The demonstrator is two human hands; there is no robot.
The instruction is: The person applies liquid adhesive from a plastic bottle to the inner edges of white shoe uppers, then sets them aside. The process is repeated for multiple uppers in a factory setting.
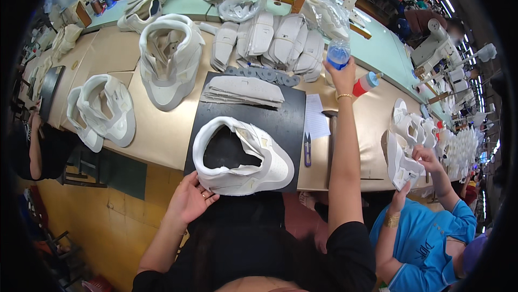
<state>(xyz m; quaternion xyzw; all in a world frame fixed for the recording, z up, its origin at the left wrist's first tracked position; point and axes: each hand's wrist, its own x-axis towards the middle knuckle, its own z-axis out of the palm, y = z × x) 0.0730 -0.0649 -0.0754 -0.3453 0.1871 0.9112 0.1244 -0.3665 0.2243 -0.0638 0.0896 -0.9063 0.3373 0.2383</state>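
Note:
A white shoe upper (270, 160) lies over the front edge of a black board (288, 122), its opening facing up. My left hand (189, 200) has its fingers closed on the upper's lower rim at the left end. Stretched out to the far right, my right hand (343, 76) grips a clear plastic bottle (338, 55) with blue in its lower part. Beside that hand lies a squeeze bottle (367, 83) in red and light blue. Flat pale shoe pieces (243, 91) are stacked on the board behind the upper.
Larger shoe uppers (171, 65) and paired ones (108, 111) stand left. Behind the board are banded bundles (259, 33) and grey discs (261, 74). A paper sheet (317, 117), thread snips (307, 150) and a hammer (331, 135) lie right. A co-worker (426, 238) handles another upper.

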